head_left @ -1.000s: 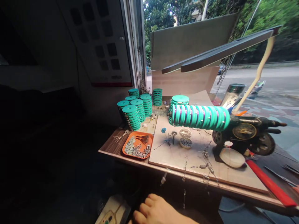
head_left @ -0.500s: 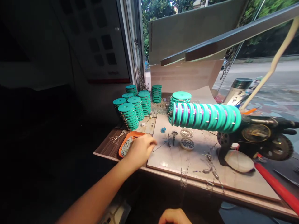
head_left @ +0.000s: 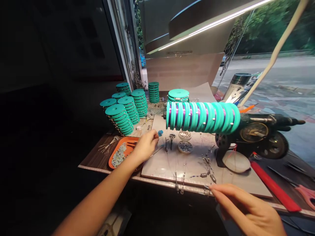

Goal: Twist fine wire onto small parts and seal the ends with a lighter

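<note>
Your right hand [head_left: 247,206] has risen, fingers pinching a tiny greyish piece [head_left: 207,187]. Your left hand [head_left: 145,146], fingers curled, grip unclear, overlaps the shallow orange tray [head_left: 110,160].

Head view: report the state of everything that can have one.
Bare left hand, curled; grip hidden.
Bare right hand, pinched; anything held too small to identify.
Orange plastic tray, partly hidden; holding grey pieces.
Round pale dish, holding blue-grey bits.
Row of teal discs, mounted horizontally.
Teal disc stacks, standing.
White strip light, lit.
Pink-handled scissors, lying; open or shut unclear.
</note>
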The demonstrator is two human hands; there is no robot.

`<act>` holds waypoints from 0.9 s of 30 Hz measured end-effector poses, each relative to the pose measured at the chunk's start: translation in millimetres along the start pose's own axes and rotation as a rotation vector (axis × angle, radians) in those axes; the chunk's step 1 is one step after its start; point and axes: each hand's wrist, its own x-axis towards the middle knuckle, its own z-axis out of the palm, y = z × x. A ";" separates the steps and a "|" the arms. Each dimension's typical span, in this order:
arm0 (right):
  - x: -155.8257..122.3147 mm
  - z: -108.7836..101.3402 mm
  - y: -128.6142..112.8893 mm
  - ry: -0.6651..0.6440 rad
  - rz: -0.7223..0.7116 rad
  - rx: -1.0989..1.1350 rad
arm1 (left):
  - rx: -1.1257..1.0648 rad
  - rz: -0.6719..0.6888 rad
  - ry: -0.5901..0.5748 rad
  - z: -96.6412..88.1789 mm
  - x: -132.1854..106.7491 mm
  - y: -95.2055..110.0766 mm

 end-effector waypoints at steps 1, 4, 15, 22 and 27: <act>5.8 -1.0 -0.5 0.008 -0.047 -0.099 | -0.079 -0.024 -0.002 -1.6 -12.4 1.6; 21.1 11.8 -3.1 -0.070 -0.131 -0.407 | -0.324 -0.103 -0.036 0.9 -58.9 1.3; 53.5 52.9 -10.7 -0.294 -0.146 -1.116 | -1.313 -0.555 -0.041 45.7 -139.4 -14.3; 49.3 59.2 -5.9 -0.289 -0.225 -1.120 | -1.050 -0.407 0.091 50.4 -147.0 -11.7; 31.2 35.4 -11.1 -0.069 -0.212 -0.698 | -0.831 -0.289 0.209 52.9 -155.5 -6.9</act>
